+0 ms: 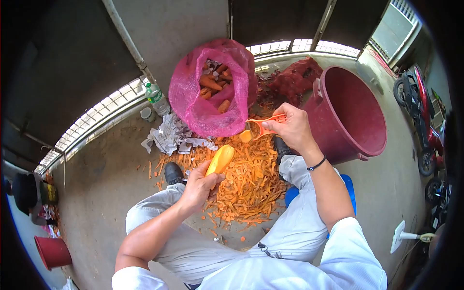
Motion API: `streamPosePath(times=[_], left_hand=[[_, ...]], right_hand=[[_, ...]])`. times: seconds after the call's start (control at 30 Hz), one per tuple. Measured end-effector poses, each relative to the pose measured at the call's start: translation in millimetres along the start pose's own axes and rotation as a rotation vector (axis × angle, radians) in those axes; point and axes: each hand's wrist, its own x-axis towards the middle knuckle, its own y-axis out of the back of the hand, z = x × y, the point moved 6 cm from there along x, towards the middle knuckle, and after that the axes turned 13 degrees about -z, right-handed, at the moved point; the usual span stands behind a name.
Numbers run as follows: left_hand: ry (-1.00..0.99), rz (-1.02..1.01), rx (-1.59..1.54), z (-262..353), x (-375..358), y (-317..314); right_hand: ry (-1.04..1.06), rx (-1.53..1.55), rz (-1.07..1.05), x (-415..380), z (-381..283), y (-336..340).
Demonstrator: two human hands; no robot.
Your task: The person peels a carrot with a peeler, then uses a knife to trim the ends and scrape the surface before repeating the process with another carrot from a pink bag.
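My left hand (197, 186) is wrapped round the lower end of a bright orange peeled carrot (222, 158), tilted up and away from me. In my right hand (292, 126) is an orange-handled peeler (277, 119), held above and to the right of the carrot, apart from it. A pale orange piece (246, 136) shows at the peeler's head. Below both hands, a wide heap of carrot peelings (251, 181) covers the floor between my feet. Beyond it stands an open pink mesh sack (186, 99) with unpeeled carrots (210, 83) inside.
A large maroon tub (325, 121) leans open at the right, before a red mesh sack (295, 79). Crumpled paper (169, 133), a plastic bottle (156, 98) and a cup (147, 114) are left of the pink sack. A small red bucket (52, 252) stands far left; a motorbike (421, 106) is at right.
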Motion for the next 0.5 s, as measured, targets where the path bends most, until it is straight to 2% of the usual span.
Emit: streamPosePath(times=[0.13, 0.2, 0.23, 0.3, 0.33, 0.37, 0.43, 0.5], left_hand=[[0.038, -0.001, 0.025, -4, 1, 6], [0.016, 0.019, 0.002, -1, 1, 8], [0.002, 0.033, -0.02, 0, 1, 9], [-0.024, 0.016, -0.043, -1, 5, 12], [-0.051, -0.005, -0.062, -1, 6, 12], [-0.052, -0.004, -0.063, -3, 7, 11], [-0.131, -0.025, -0.131, 2, 6, 5], [-0.173, -0.039, -0.107, 4, 6, 3]], right_hand=[[0.009, -0.009, -0.06, 1, -9, -7], [0.031, -0.536, -0.074, 0, -18, -5], [0.036, -0.536, -0.08, 0, -19, -6], [0.024, -0.318, -0.076, -3, -16, -6], [0.097, -0.447, -0.04, -5, -24, -6], [0.097, -0.448, -0.042, -4, -23, -6], [0.007, -0.12, -0.05, -2, -9, -5], [0.035, -0.049, 0.0, 1, -3, -1]])
